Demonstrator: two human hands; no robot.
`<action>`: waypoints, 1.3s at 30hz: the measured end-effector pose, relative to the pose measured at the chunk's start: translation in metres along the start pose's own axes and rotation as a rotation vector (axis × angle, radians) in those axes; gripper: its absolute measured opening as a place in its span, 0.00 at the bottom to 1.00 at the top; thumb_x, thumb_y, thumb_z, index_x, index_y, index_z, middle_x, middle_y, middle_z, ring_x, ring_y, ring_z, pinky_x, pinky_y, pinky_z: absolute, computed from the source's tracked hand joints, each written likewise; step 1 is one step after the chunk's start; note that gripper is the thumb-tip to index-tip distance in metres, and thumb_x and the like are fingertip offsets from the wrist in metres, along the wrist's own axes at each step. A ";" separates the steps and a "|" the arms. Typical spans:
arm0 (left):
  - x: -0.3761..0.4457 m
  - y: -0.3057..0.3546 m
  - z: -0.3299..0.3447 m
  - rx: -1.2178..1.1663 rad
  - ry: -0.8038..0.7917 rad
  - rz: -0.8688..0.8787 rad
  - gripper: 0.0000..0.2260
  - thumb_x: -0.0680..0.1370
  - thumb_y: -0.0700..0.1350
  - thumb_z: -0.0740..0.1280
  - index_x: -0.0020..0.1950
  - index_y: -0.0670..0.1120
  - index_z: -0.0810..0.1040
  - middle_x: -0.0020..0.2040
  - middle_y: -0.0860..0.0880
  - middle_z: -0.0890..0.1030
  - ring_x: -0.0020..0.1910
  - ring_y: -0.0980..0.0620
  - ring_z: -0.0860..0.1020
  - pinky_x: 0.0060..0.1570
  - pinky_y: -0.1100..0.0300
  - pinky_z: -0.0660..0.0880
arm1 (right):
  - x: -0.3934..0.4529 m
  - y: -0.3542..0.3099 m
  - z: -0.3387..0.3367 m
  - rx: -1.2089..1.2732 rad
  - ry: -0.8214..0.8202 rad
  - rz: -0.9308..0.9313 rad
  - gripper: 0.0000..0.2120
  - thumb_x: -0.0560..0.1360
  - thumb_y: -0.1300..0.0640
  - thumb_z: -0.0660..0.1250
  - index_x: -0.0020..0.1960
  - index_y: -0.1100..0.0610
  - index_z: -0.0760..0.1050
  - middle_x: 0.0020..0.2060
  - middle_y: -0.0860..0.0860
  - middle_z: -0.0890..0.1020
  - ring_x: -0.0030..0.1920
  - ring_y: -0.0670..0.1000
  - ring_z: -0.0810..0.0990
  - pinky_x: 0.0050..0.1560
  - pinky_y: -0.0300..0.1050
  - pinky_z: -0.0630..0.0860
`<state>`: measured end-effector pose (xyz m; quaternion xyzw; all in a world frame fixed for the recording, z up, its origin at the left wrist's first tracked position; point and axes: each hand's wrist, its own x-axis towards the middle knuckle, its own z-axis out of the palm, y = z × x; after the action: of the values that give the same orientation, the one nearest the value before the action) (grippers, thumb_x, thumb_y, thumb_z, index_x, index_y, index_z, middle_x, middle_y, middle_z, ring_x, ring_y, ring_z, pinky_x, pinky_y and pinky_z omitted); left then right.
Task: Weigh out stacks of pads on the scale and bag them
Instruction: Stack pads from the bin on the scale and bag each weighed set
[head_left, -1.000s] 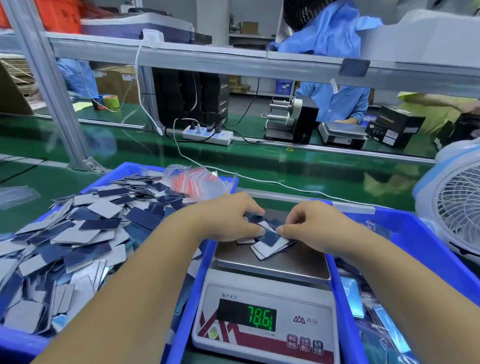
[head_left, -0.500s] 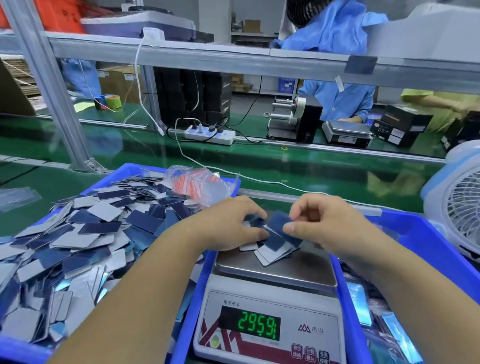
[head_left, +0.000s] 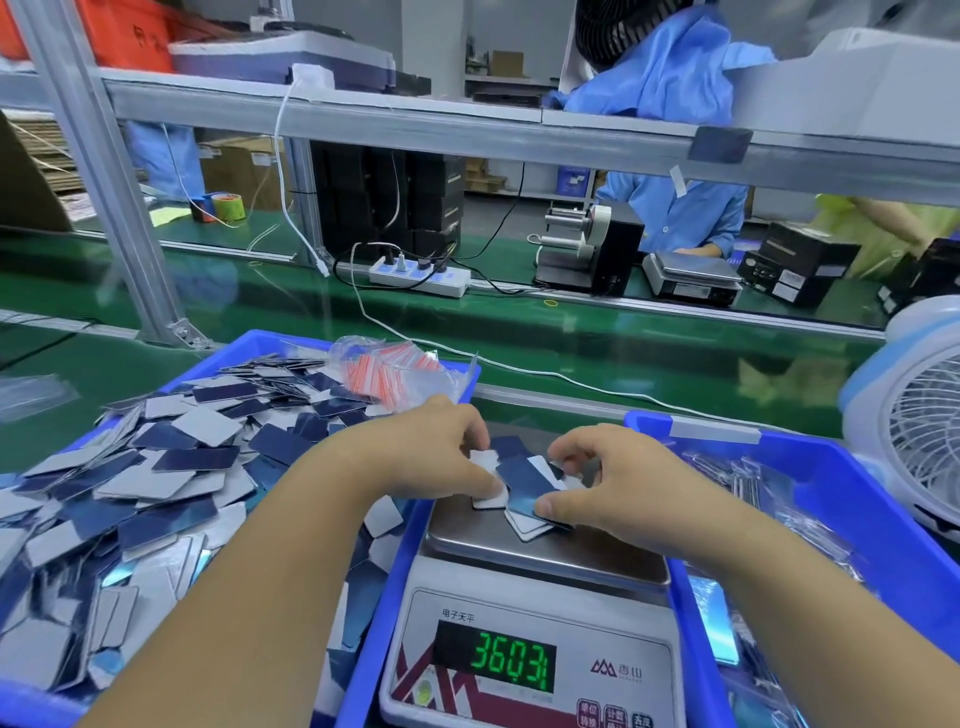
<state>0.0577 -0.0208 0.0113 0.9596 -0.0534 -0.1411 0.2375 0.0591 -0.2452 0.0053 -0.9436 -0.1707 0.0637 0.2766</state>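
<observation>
A small pile of blue and white pads (head_left: 524, 480) lies on the steel pan of the scale (head_left: 545, 558), whose green display reads about 360. My left hand (head_left: 431, 449) curls over the pile's left side, thumb and fingers pinching pads. My right hand (head_left: 602, 478) grips the pile from the right, thumb on a blue pad at the front edge. A heap of loose pads (head_left: 135, 488) fills the blue bin (head_left: 374, 639) on the left. A bundle of small bags with red strips (head_left: 395, 371) lies at that bin's far corner.
A second blue bin (head_left: 857, 499) on the right holds bagged pads. A white and blue fan (head_left: 919, 426) stands at the far right. Beyond a green conveyor belt (head_left: 519, 332) are a power strip (head_left: 421, 275), a label dispenser (head_left: 592, 249) and a person in a blue coat.
My right hand has lowered a blue pad onto the pile and now grips the pile on the pan. The display climbed from about 78 to about 360. My left hand stayed on the pile.
</observation>
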 end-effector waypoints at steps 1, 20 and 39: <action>0.000 0.001 0.000 -0.005 0.010 0.002 0.17 0.70 0.63 0.73 0.53 0.60 0.73 0.55 0.58 0.70 0.50 0.57 0.76 0.52 0.55 0.76 | 0.001 -0.001 0.000 -0.012 -0.004 0.011 0.21 0.64 0.39 0.77 0.54 0.43 0.77 0.50 0.39 0.78 0.47 0.37 0.77 0.45 0.35 0.73; 0.001 -0.010 -0.007 -0.419 0.079 -0.014 0.08 0.75 0.43 0.74 0.52 0.54 0.83 0.39 0.54 0.77 0.36 0.54 0.77 0.37 0.62 0.72 | 0.006 -0.007 0.001 0.015 -0.053 0.101 0.17 0.63 0.40 0.77 0.44 0.47 0.76 0.42 0.42 0.80 0.40 0.44 0.78 0.38 0.41 0.73; 0.000 0.011 0.006 -0.550 0.025 0.199 0.04 0.73 0.42 0.76 0.45 0.50 0.84 0.43 0.47 0.86 0.40 0.55 0.81 0.43 0.63 0.78 | 0.002 0.005 -0.005 0.113 -0.014 0.011 0.14 0.62 0.45 0.78 0.43 0.45 0.78 0.38 0.41 0.82 0.32 0.38 0.76 0.33 0.31 0.70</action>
<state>0.0552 -0.0326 0.0113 0.8509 -0.1043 -0.1146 0.5019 0.0641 -0.2512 0.0066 -0.9269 -0.1637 0.0813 0.3278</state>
